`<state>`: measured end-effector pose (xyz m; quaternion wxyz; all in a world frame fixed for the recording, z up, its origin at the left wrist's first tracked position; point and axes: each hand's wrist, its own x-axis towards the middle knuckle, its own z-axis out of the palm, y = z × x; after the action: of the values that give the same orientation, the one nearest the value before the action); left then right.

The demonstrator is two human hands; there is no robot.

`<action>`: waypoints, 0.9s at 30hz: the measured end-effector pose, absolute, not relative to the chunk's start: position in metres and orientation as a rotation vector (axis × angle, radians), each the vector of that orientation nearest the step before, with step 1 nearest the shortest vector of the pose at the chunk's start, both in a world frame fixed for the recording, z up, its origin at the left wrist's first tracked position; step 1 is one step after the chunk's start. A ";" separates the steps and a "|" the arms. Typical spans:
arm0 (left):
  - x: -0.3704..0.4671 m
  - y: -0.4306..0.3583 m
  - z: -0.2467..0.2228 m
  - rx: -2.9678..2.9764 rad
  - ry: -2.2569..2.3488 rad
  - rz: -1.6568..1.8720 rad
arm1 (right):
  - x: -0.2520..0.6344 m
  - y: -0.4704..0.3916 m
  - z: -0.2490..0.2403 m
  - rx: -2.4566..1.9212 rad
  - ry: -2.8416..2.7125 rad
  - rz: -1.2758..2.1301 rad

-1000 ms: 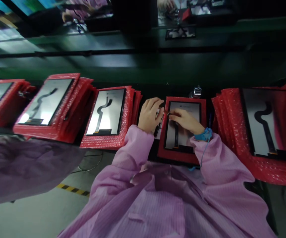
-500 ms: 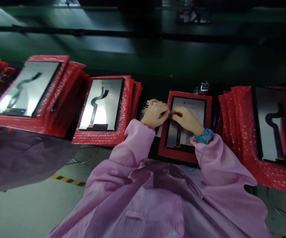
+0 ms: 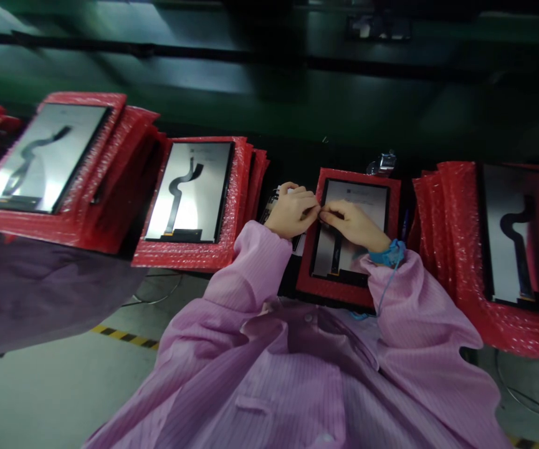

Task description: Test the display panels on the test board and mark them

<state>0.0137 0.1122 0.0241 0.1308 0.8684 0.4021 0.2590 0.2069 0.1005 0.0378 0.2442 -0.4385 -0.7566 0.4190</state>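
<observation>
In front of me a display panel [image 3: 356, 252] lies on a sheet of red bubble wrap [image 3: 318, 287], its dark ribbon cable [image 3: 337, 252] running up from the lower edge. My left hand [image 3: 292, 212] is at the panel's left edge, thumb and fingertips pinched together. From the right, my right hand [image 3: 356, 223] reaches over the panel, its fingers also pinched, with a blue wrist strap [image 3: 388, 254] behind it. The fingertips of both hands meet near the panel's left edge. Whatever lies between them is too small to make out. A printed label sheet [image 3: 271, 202] is partly hidden beneath my left hand.
To the left stands a stack of red bubble wrap [image 3: 245, 187] with a display panel [image 3: 189, 193] on top; another panel [image 3: 47, 156] lies farther left. On the right is another panel [image 3: 510, 249] on red wrap. A small metal counter [image 3: 385, 163] sits behind. A co-worker's sleeve [image 3: 54, 293] shows at left.
The view has shifted slightly, so the stacks at left appear a little farther left and higher. Both hands stay at nearly the same place, fingertips still together.
</observation>
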 end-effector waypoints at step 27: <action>0.042 -0.020 -0.016 2.178 1.420 0.936 | 0.290 0.139 0.023 -1.697 -1.452 0.239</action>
<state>0.0422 -0.0197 -0.0155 0.1879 0.7741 0.5047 0.3327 0.2904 0.1386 0.0227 0.4331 -0.6811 -0.5826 0.0959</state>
